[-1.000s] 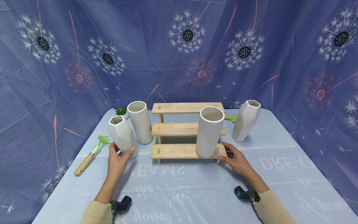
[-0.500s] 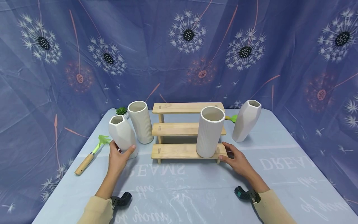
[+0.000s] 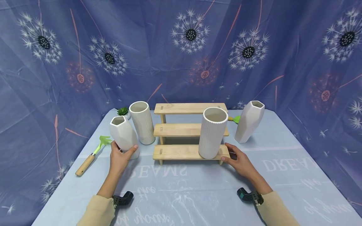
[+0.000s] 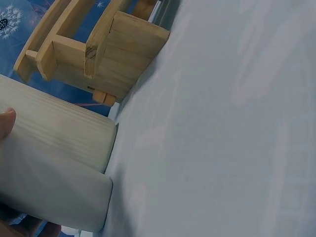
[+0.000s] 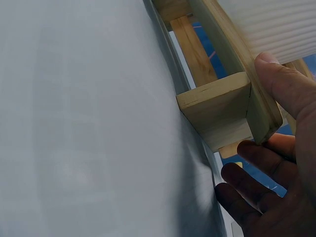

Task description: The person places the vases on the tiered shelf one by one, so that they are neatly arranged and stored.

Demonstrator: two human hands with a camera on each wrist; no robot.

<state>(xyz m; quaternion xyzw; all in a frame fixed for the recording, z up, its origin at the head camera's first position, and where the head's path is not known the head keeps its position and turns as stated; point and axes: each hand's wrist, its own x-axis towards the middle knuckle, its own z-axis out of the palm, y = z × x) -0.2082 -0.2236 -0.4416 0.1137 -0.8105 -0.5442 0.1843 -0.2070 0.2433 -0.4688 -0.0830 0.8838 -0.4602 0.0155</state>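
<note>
My left hand (image 3: 120,157) holds the lower part of a white faceted vase (image 3: 125,135), which stands on the cloth slightly tilted in view. In the left wrist view the thumb (image 4: 6,123) lies along this vase (image 4: 54,182). At the right end of a three-tier wooden display stand (image 3: 175,152), my right hand (image 3: 240,161) grips the bottom shelf. The right wrist view has its thumb (image 5: 279,79) on the shelf's edge and fingertips under its corner. A white ribbed cylindrical vase (image 3: 210,138) stands on that shelf, near the right hand.
Behind the left vase stand another ribbed vase (image 3: 142,124) and a small potted succulent (image 3: 123,111). A green hand rake (image 3: 91,158) lies at far left. Right of the stand is a second faceted vase (image 3: 249,122), with a green-and-yellow tool (image 3: 235,119) partly hidden behind.
</note>
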